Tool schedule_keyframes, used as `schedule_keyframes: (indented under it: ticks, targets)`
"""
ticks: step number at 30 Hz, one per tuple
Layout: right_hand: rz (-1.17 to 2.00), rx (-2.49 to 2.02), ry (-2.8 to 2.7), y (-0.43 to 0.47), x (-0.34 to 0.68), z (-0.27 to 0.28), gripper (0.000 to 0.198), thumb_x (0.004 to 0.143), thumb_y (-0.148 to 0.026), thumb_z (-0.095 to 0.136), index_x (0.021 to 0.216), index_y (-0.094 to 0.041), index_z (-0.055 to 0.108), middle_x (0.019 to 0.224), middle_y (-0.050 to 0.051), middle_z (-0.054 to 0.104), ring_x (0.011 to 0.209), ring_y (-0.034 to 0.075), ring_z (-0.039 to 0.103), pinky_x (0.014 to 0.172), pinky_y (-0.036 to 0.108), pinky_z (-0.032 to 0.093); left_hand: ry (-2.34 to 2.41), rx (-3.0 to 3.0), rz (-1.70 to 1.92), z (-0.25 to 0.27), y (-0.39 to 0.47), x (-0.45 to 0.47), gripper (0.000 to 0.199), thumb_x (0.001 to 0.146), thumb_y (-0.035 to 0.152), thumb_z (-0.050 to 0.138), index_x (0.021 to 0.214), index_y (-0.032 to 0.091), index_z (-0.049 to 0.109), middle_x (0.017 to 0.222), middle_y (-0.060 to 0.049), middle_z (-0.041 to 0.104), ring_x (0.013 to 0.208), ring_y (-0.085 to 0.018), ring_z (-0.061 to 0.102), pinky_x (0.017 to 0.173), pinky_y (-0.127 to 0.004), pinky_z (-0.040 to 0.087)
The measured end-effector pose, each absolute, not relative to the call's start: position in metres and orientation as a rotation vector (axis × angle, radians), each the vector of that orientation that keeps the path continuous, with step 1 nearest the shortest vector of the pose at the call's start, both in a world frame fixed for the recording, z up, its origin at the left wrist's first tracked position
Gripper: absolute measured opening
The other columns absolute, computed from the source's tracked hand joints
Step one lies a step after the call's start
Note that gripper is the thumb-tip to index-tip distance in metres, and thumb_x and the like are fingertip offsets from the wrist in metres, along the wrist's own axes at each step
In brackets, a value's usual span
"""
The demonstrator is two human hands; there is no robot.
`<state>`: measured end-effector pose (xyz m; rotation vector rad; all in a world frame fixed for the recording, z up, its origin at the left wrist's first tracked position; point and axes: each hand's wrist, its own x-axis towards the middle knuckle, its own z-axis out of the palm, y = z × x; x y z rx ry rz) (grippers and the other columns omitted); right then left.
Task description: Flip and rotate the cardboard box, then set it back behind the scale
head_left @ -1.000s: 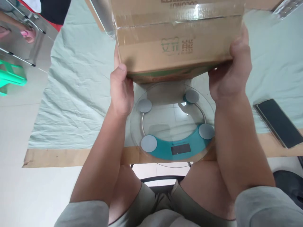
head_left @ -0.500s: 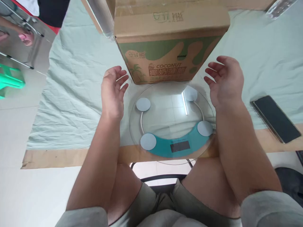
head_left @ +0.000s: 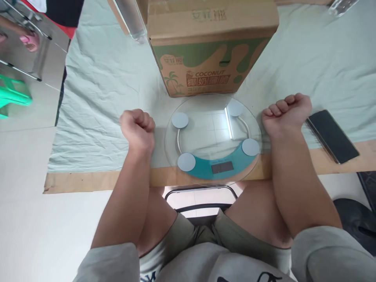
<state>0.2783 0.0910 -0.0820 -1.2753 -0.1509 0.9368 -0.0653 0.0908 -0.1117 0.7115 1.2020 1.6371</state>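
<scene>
– The box (head_left: 202, 62) has moved down! A second ago we held it up, and now it stands on the pale green cloth (head_left: 96, 98).

– Where on the cloth?

– Just past the far edge of the round glass scale (head_left: 213, 139). We can't tell if the two touch. The side that says COCONUT looks at us.

– And our left hand (head_left: 137, 127)?

– It was wide a moment ago. Now it is curled into a small fist, fingers tucked in, to the left of the scale.

– Our right hand (head_left: 286, 113) too?

– Yes, that one is a fist as well, on the other side of the scale. The black phone (head_left: 333, 136) is just beside it.

– What do we see on the scale?

– A blue-green curved band (head_left: 201, 170) with a little dark screen (head_left: 222, 167).
</scene>
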Motion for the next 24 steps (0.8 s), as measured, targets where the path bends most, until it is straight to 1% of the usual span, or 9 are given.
schedule_keyframes:
  ticks: [2, 4, 9, 13, 15, 17, 21, 23, 24]
  targets:
    - [0.91, -1.3, -0.187, 0.08, 0.278, -0.08, 0.022, 0.095, -0.022, 0.037, 0.082, -0.024, 0.02, 0.068, -0.009, 0.005, 0.055, 0.007, 0.004, 0.057, 0.027, 0.008, 1.173, 0.754, 1.593, -0.108, 0.077, -0.062, 0.082, 0.074, 0.04, 0.082, 0.065, 0.022, 0.002, 0.069, 0.005, -0.004, 0.055, -0.006, 0.0, 0.054, -0.03, 0.004]
    - [0.879, -1.316, -0.239, 0.069, 0.275, -0.078, 0.027, 0.091, -0.022, 0.04, 0.078, -0.023, 0.016, 0.067, -0.007, 0.003, 0.055, 0.007, 0.003, 0.056, 0.029, 0.006, 1.152, 0.783, 1.552, -0.104, 0.068, -0.058, 0.086, 0.069, 0.041, 0.085, 0.064, 0.022, 0.001, 0.068, 0.006, -0.005, 0.054, -0.005, 0.0, 0.052, -0.029, 0.003]
    - [0.81, -1.317, -0.375, 0.051, 0.267, -0.076, 0.038, 0.082, -0.024, 0.043, 0.074, -0.021, 0.006, 0.069, -0.004, -0.005, 0.054, 0.008, 0.002, 0.056, 0.031, 0.003, 1.182, 0.798, 1.474, -0.104, 0.063, -0.055, 0.075, 0.056, 0.033, 0.077, 0.057, 0.023, 0.002, 0.062, 0.007, -0.006, 0.051, -0.003, 0.0, 0.053, -0.026, 0.0]
    - [0.779, -1.327, -0.377, 0.056, 0.267, -0.08, 0.041, 0.079, -0.026, 0.045, 0.073, -0.02, 0.004, 0.067, -0.003, -0.005, 0.053, 0.008, 0.002, 0.055, 0.031, 0.004, 1.209, 0.791, 1.464, -0.104, 0.067, -0.057, 0.071, 0.059, 0.031, 0.072, 0.061, 0.023, 0.002, 0.064, 0.006, -0.005, 0.051, -0.004, 0.0, 0.051, -0.027, 0.002]
    - [0.775, -1.327, -0.353, 0.061, 0.268, -0.083, 0.041, 0.079, -0.026, 0.046, 0.073, -0.021, 0.006, 0.066, -0.004, -0.003, 0.052, 0.007, 0.004, 0.055, 0.03, 0.005, 1.219, 0.801, 1.476, -0.1, 0.07, -0.057, 0.07, 0.059, 0.03, 0.07, 0.064, 0.023, 0.001, 0.067, 0.006, -0.007, 0.053, -0.004, -0.001, 0.052, -0.027, 0.0]
    - [0.77, -1.323, -0.329, 0.067, 0.268, -0.085, 0.041, 0.082, -0.027, 0.048, 0.073, -0.022, 0.008, 0.064, -0.006, -0.001, 0.051, 0.006, 0.004, 0.054, 0.03, 0.005, 1.229, 0.831, 1.512, -0.094, 0.075, -0.055, 0.069, 0.056, 0.027, 0.066, 0.067, 0.021, -0.002, 0.07, 0.005, -0.009, 0.056, -0.004, -0.003, 0.053, -0.028, -0.002]
    - [0.776, -1.33, -0.302, 0.085, 0.273, -0.086, 0.039, 0.093, -0.027, 0.049, 0.077, -0.024, 0.014, 0.064, -0.008, 0.005, 0.05, 0.005, 0.005, 0.051, 0.028, 0.009, 1.28, 0.867, 1.641, -0.085, 0.096, -0.05, 0.058, 0.05, 0.022, 0.055, 0.066, 0.022, 0.0, 0.072, 0.004, -0.008, 0.059, -0.004, -0.006, 0.054, -0.026, -0.001]
    - [0.783, -1.336, -0.333, 0.096, 0.278, -0.088, 0.028, 0.098, -0.027, 0.045, 0.08, -0.024, 0.024, 0.065, -0.009, 0.017, 0.049, 0.005, 0.012, 0.05, 0.027, 0.012, 1.321, 0.85, 1.636, -0.084, 0.11, -0.049, 0.049, 0.053, 0.018, 0.055, 0.06, 0.025, 0.007, 0.068, 0.005, -0.004, 0.056, -0.004, -0.004, 0.051, -0.025, 0.0]
    - [0.783, -1.331, -0.379, 0.102, 0.281, -0.089, 0.02, 0.098, -0.025, 0.045, 0.084, -0.023, 0.031, 0.068, -0.008, 0.027, 0.049, 0.004, 0.02, 0.05, 0.025, 0.016, 1.334, 0.847, 1.616, -0.084, 0.116, -0.049, 0.044, 0.058, 0.016, 0.056, 0.057, 0.025, 0.014, 0.064, 0.006, 0.001, 0.053, -0.005, 0.0, 0.048, -0.025, 0.003]
